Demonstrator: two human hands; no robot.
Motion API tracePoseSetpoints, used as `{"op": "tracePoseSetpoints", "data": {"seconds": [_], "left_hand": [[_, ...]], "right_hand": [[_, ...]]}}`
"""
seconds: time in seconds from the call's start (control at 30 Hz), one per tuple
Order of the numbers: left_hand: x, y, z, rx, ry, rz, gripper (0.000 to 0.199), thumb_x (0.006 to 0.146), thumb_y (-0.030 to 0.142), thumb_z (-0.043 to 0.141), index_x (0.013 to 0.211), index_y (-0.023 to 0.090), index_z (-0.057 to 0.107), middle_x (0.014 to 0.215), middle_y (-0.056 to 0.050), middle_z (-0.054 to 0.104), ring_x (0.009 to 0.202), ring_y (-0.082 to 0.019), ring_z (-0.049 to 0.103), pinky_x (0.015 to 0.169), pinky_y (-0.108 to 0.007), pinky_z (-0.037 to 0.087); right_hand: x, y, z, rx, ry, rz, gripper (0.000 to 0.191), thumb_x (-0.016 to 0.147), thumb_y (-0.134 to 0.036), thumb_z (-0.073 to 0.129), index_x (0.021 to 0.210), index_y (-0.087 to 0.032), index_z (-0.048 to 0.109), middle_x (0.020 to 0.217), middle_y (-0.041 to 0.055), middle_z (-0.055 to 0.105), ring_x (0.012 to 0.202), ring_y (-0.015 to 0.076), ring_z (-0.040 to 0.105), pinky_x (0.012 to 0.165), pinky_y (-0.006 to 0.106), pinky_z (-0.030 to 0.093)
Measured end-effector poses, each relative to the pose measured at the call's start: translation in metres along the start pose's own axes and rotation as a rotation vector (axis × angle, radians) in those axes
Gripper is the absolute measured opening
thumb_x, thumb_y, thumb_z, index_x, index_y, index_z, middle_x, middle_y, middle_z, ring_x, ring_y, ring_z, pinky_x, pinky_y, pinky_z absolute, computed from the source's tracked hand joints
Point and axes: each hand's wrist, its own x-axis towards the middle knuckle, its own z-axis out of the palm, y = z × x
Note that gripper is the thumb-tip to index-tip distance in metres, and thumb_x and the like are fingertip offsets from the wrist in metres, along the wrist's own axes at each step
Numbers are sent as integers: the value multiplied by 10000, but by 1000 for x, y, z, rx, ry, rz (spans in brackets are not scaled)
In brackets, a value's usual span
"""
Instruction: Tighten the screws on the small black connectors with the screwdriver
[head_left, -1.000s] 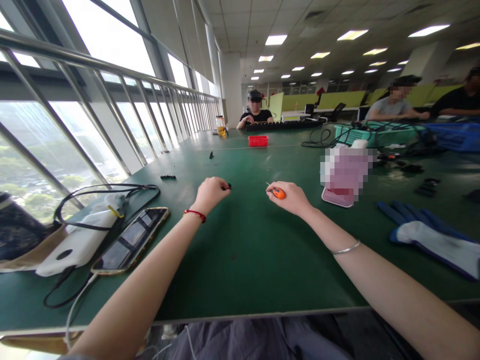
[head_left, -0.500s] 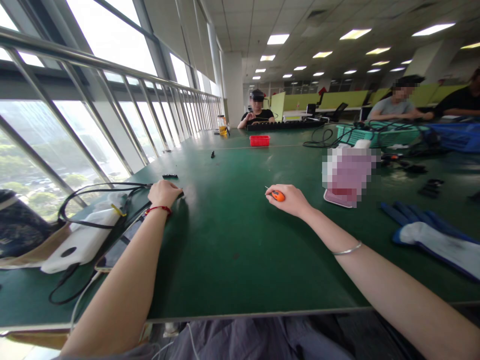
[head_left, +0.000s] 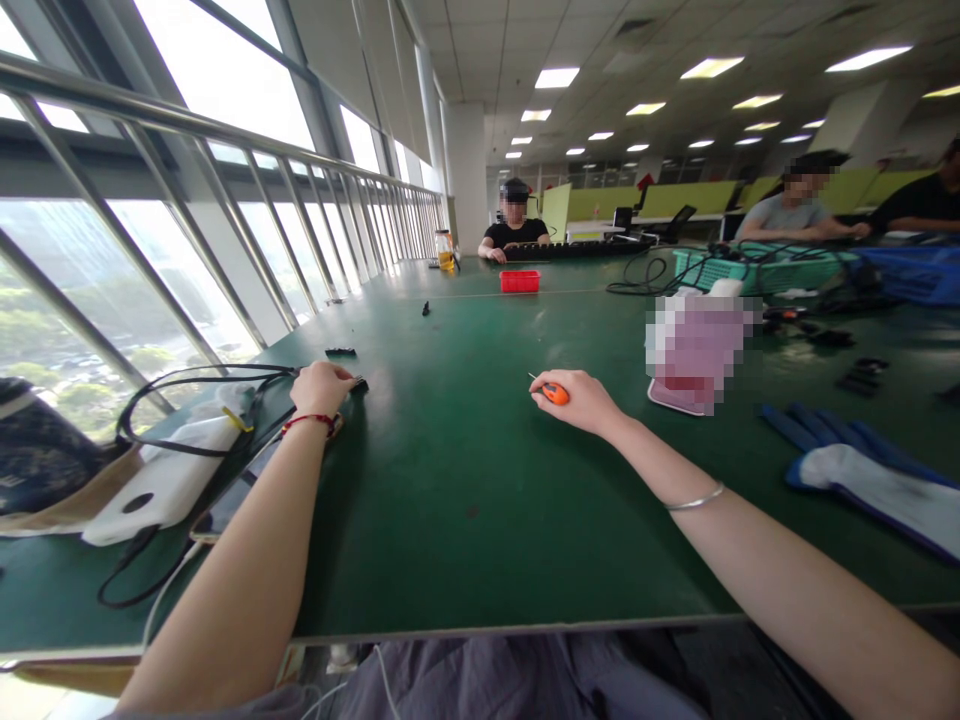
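Observation:
My left hand (head_left: 324, 388) rests on the green table (head_left: 450, 500) at the left, its fingertips pressed together at a small black part (head_left: 360, 384). Another dark strip (head_left: 340, 352) lies just beyond that hand. At centre right, my right hand (head_left: 574, 398) is wrapped round an orange-handled screwdriver (head_left: 555, 393), whose thin metal tip points left and away. The two hands are well apart, with bare table between them. Farther up the table stands a small black piece (head_left: 426, 309).
A phone (head_left: 232, 500), cables and a white case (head_left: 165, 485) lie left. A red tray (head_left: 520, 282) stands ahead. To the right are a pink blurred item (head_left: 697, 350), a blue-white glove (head_left: 870, 485) and green (head_left: 765, 270) and blue baskets (head_left: 915, 272). People sit beyond.
My left hand has shifted slightly left, and more of the black part shows at its fingertips. My right hand has barely moved. The person across the table has lowered a hand.

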Motion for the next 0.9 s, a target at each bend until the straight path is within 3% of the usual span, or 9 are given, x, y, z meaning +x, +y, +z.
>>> {"op": "tracePoseSetpoints", "data": {"seconds": [0.53, 0.9], "left_hand": [[3, -3, 1, -5, -9, 9, 295, 706, 397, 645, 898, 177, 687, 818, -49, 668, 791, -209, 584, 670, -283, 439], [-1, -1, -2, 16, -59, -2, 325, 712, 379, 621, 960, 177, 678, 956, -89, 663, 903, -248, 580, 727, -311, 445]], "right_hand": [[0, 0, -1, -6, -17, -14, 174, 770, -309, 533, 894, -256, 644, 970, -6, 676, 845, 173, 617, 707, 306, 471], [0, -1, -1, -15, -28, -15, 183, 775, -320, 535, 910, -257, 642, 1013, -3, 671, 903, 182, 615, 726, 319, 476]]}}
